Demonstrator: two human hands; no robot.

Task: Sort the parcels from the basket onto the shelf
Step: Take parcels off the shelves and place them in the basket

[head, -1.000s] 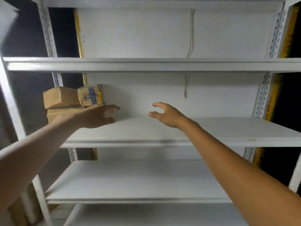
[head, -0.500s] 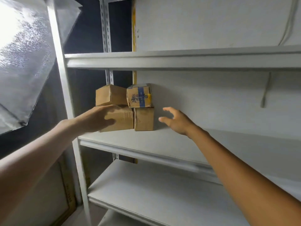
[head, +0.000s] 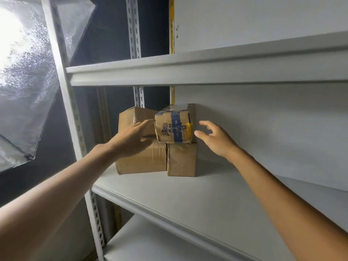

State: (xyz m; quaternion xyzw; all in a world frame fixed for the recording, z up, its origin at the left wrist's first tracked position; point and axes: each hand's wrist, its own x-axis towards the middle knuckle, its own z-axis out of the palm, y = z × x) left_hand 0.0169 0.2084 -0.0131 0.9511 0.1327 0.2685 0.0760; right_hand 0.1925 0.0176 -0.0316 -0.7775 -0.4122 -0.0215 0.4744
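We are looking up at a white metal shelf on which four cardboard parcels are sitting in a two-by-two stack at its left end. Compared with a second ago, our view has been swinging left and closer, so the stack is now lying centrally between our hands. The left hand has been shifting upward from the lower left box and is now resting, fingers extended, against the upper left box. The right hand is hovering just beside the blue-taped parcel, its grip spread and holding nothing. That parcel is perching on the lower right box. We are judging this as straightening the stack; the basket is not appearing in view.
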